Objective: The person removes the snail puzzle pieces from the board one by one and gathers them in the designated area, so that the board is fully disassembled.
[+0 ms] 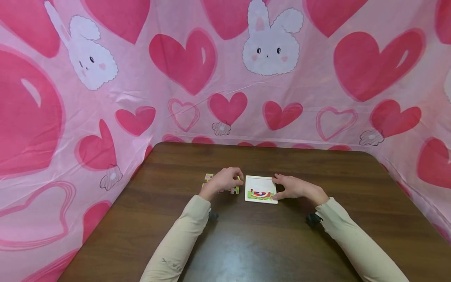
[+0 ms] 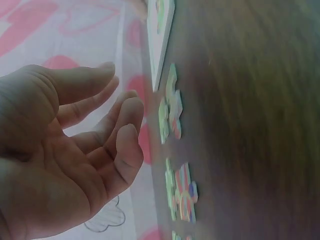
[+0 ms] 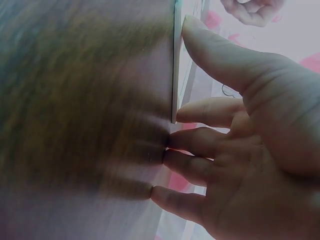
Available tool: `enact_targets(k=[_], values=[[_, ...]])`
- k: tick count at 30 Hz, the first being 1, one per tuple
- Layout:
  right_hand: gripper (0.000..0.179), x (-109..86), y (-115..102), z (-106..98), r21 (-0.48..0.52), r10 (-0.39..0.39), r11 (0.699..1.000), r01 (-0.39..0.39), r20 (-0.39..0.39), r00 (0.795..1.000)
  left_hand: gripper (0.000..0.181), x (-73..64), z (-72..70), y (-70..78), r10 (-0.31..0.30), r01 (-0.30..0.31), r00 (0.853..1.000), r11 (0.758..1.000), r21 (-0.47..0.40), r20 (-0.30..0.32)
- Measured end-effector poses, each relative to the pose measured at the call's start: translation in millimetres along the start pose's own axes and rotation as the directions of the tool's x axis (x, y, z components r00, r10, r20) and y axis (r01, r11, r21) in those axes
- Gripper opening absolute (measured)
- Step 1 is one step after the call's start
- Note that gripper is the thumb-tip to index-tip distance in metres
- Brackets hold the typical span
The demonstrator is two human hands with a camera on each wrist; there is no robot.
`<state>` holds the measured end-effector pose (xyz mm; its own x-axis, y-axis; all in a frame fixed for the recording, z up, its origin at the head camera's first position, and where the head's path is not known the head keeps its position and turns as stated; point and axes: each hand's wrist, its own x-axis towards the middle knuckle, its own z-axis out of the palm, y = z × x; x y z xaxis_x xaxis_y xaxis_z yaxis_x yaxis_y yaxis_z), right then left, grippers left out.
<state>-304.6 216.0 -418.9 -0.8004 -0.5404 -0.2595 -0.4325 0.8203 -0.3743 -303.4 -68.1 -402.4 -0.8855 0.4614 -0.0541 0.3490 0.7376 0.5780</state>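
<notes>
A white puzzle tray (image 1: 259, 182) lies flat on the table, with colourful puzzle pieces (image 1: 260, 194) along its near side. At the tray's right side, my right hand (image 1: 291, 187) rests with fingers spread. Its thumb (image 3: 200, 42) touches the tray's face, the index fingertip meets the edge, and other fingertips reach the table. My left hand (image 1: 227, 178) hovers left of the tray over loose puzzle pieces (image 2: 184, 195). In the left wrist view its fingers are loosely bent, thumb apart from them, with nothing visible between. This hand partly hides the loose pieces in the head view.
The brown wooden table (image 1: 246, 243) extends around the tray on every side. Behind it and at both sides hangs a pink cloth (image 1: 310, 86) printed with hearts and rabbits. A dark wrist device (image 1: 313, 219) sits under the right wrist.
</notes>
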Motion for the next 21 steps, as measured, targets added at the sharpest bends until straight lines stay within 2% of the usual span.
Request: enact_targets(k=[3,10,16,21], values=[[0.085,0.1,0.5,-0.1,0.003,0.007,1.0,-0.007,0.004,1.0,0.012,2.3,3.6,4.6,-0.01,0.01,1.0,1.0,-0.007,0.009],[0.086,0.8,1.2,-1.4,0.011,0.002,1.0,-0.002,0.007,1.0,0.018,10.4,11.6,16.3,0.019,-0.02,1.0,0.998,0.061,0.014],[0.086,0.5,1.0,-2.1,0.018,0.002,1.0,-0.002,0.009,1.0,0.024,14.4,19.9,24.5,-0.028,0.025,0.998,0.998,0.05,0.057],[0.086,-0.2,0.5,-2.4,0.017,-0.001,1.0,0.001,0.008,1.0,0.021,17.4,26.8,27.1,-0.028,0.018,0.996,0.991,0.132,0.08]])
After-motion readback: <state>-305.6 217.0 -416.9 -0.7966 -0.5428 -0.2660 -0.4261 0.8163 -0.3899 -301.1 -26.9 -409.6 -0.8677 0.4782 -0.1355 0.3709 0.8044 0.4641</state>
